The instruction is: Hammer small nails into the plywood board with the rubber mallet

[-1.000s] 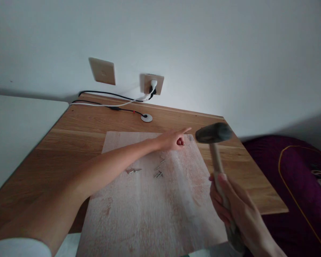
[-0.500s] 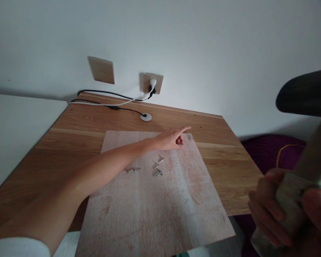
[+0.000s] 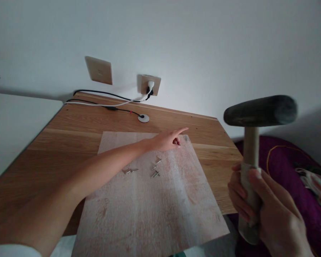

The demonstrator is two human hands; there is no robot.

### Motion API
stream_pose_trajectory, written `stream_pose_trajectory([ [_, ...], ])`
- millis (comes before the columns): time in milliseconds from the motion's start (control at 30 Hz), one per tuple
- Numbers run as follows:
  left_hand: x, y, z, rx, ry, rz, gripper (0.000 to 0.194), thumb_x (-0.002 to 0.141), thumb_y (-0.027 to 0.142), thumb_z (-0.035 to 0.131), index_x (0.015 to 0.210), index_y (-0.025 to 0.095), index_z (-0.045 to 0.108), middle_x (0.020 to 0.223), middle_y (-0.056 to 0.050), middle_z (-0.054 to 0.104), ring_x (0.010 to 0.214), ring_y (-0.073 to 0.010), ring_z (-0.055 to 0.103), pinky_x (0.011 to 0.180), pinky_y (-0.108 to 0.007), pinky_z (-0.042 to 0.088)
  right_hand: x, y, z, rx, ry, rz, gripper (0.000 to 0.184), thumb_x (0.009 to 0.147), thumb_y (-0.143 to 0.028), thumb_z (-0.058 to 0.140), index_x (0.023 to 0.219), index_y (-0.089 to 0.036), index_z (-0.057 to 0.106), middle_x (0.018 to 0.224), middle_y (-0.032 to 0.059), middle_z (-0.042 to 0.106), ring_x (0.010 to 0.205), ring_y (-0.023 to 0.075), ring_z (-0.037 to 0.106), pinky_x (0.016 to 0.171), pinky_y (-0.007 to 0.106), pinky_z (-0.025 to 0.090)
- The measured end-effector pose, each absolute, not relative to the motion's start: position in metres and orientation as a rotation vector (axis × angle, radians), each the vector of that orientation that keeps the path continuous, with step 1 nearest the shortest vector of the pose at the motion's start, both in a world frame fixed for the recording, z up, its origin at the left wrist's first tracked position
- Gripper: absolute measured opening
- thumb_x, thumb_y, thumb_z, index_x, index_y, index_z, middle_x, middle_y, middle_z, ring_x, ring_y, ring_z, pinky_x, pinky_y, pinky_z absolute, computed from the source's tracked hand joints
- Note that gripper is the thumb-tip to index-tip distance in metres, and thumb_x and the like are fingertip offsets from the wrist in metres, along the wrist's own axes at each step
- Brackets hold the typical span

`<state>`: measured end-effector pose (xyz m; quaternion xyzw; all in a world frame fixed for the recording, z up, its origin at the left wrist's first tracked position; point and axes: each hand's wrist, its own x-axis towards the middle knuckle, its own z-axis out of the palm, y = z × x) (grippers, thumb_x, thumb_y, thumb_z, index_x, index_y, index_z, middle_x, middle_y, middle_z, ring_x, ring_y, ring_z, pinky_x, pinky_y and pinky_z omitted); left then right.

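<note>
In the head view, my right hand point(image 3: 273, 203) grips a rubber mallet by its pale wooden handle. The black head of the mallet point(image 3: 259, 111) is uppermost, above the right side of the table. My left hand point(image 3: 166, 140) is over the far right part of a pale, worn wooden board point(image 3: 147, 210). One finger stretches out to the right; the others curl in, with nothing visible in them. Several small silver nails lie on the board near my left forearm: a cluster of nails point(image 3: 155, 174) below the hand and more nails point(image 3: 130, 171) further left.
The board rests on a wooden table point(image 3: 214, 157) against a white wall. Black and white cables point(image 3: 101, 104) run along the back to a wall socket point(image 3: 151, 85) and a round grommet point(image 3: 143, 118). A white surface point(image 3: 18, 121) adjoins at left; purple fabric point(image 3: 280, 164) lies at right.
My right hand and the mallet have swung left and further into view, so the whole mallet head now shows. My left hand keeps its place on the board; the view shifts slightly.
</note>
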<state>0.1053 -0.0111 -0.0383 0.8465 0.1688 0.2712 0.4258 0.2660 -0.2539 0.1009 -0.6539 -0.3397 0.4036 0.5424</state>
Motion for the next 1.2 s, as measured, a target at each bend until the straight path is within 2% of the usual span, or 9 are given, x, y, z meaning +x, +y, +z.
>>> stream_pose_trajectory([
  [133,0.105,-0.011,-0.038,2.124,0.434,0.666,0.091,0.089,0.009,0.074,0.169,0.016,0.03,0.103,-0.008,0.08,0.085,-0.0157,0.07,0.083,-0.028,0.053,0.261,-0.26,0.109,-1.529,-0.876,0.938,0.035,0.097,-0.064,0.067,0.102,-0.03,0.064,0.061,-0.007,0.05,0.039,0.0063,0.038,0.036,0.018,0.032],
  [233,0.106,-0.01,-0.04,2.128,0.426,0.67,0.091,0.09,0.01,0.073,0.169,0.016,0.03,0.104,-0.009,0.08,0.085,-0.016,0.07,0.083,-0.028,0.053,0.254,-0.261,0.09,-1.608,-0.896,1.012,0.039,0.098,-0.066,0.066,0.104,-0.028,0.062,0.064,-0.0085,0.049,0.04,0.0034,0.035,0.038,0.015,0.028],
  [333,0.106,-0.01,-0.042,2.14,0.404,0.669,0.092,0.088,0.012,0.072,0.169,0.015,0.027,0.104,-0.009,0.079,0.086,-0.0177,0.07,0.083,-0.029,0.052,0.253,-0.255,0.057,-1.706,-0.926,1.117,0.051,0.091,-0.073,0.071,0.104,-0.024,0.062,0.064,-0.01,0.049,0.038,0.0018,0.033,0.034,0.013,0.027],
  [433,0.105,-0.009,-0.042,2.162,0.42,0.68,0.093,0.087,0.011,0.07,0.17,0.019,0.027,0.106,-0.009,0.079,0.087,-0.0186,0.07,0.082,-0.029,0.051,0.256,-0.249,0.036,-1.767,-0.918,1.232,0.065,0.08,-0.08,0.078,0.102,-0.02,0.064,0.062,-0.0093,0.052,0.035,0.0026,0.034,0.029,0.015,0.029],
  [600,0.105,-0.007,-0.043,2.114,0.411,0.632,0.092,0.088,0.013,0.072,0.169,0.018,0.028,0.101,-0.007,0.079,0.082,-0.0161,0.069,0.079,-0.029,0.051,0.251,-0.253,0.065,-1.686,-0.863,1.162,0.046,0.093,-0.067,0.073,0.105,-0.023,0.064,0.063,-0.0104,0.048,0.038,0.0014,0.032,0.033,0.012,0.029],
  [800,0.103,-0.007,-0.04,2.082,0.437,0.589,0.085,0.084,0.01,0.078,0.162,0.019,0.043,0.104,-0.006,0.078,0.085,-0.0149,0.069,0.08,-0.028,0.052,0.253,-0.266,0.107,-1.554,-0.769,1.077,0.035,0.093,-0.062,0.073,0.105,-0.029,0.067,0.064,-0.0075,0.05,0.04,0.0042,0.036,0.037,0.015,0.029],
  [1000,0.101,-0.01,-0.036,2.104,0.433,0.6,0.072,0.089,0.01,0.072,0.157,0.014,0.048,0.107,-0.01,0.078,0.091,-0.0164,0.071,0.085,-0.029,0.053,0.254,-0.26,0.083,-1.565,-0.79,1.118,0.042,0.092,-0.064,0.076,0.101,-0.024,0.067,0.061,-0.0091,0.049,0.036,0.0007,0.034,0.034,0.012,0.028],
  [1200,0.104,-0.008,-0.036,2.124,0.45,0.583,0.072,0.087,0.011,0.075,0.155,0.014,0.05,0.101,-0.007,0.079,0.083,-0.0144,0.068,0.082,-0.029,0.052,0.249,-0.252,0.062,-1.626,-0.795,1.174,0.045,0.093,-0.064,0.076,0.101,-0.021,0.066,0.061,-0.01,0.048,0.037,-0.0004,0.029,0.034,0.01,0.025],
])
